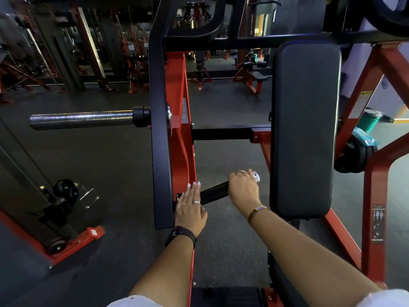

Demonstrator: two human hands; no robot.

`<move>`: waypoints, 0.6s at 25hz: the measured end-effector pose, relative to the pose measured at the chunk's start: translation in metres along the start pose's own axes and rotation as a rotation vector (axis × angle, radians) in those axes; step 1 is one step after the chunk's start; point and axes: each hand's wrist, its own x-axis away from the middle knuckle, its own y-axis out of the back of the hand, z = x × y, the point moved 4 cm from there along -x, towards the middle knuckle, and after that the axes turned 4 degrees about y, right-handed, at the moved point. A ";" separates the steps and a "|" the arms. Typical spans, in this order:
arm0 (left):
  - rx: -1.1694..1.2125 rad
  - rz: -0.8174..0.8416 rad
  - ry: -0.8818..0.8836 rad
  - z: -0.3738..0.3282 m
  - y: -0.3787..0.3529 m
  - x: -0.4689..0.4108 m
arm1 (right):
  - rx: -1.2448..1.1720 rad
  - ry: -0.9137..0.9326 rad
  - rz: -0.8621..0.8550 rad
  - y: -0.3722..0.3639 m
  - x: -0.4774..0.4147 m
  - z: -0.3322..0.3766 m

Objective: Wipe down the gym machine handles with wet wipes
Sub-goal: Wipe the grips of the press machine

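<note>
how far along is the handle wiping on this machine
Done: nothing shows as wiped; no handle looks wet. In hand: the right hand grips the black handle, the left hand rests flat at its base; no wipe can be made out. Left: finishing this handle. The blue pack, likely wipes, lies on a weight plate.

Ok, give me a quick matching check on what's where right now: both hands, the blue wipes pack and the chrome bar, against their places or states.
Things:
1. left hand
2. right hand
3. blue wipes pack
4. chrome bar

States:
a. lying on the weight plate at far right
b. curled round the black handle
c. flat, fingers straight, at the handle's inner end
d. jutting left from the black arm

Pairs: 1-c, 2-b, 3-a, 4-d.
</note>
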 end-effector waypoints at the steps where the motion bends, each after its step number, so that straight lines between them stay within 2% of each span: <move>1: -0.006 0.006 0.003 0.000 0.000 0.000 | 0.012 0.052 0.013 -0.001 0.001 0.018; 5: -0.043 0.036 0.027 0.002 -0.003 -0.002 | -0.102 0.373 0.047 -0.013 0.020 0.081; 7: -0.032 0.037 0.032 0.001 -0.002 -0.002 | -0.043 0.358 0.098 -0.017 0.013 0.073; 10: 0.015 0.023 0.021 0.002 0.003 0.000 | -0.014 0.239 0.155 -0.017 -0.003 0.062; 13: 0.028 0.019 0.019 0.003 0.004 0.000 | -0.046 0.408 0.056 -0.026 0.012 0.079; 15: 0.060 0.007 0.018 0.002 0.004 0.000 | -0.140 0.549 -0.122 -0.035 0.035 0.067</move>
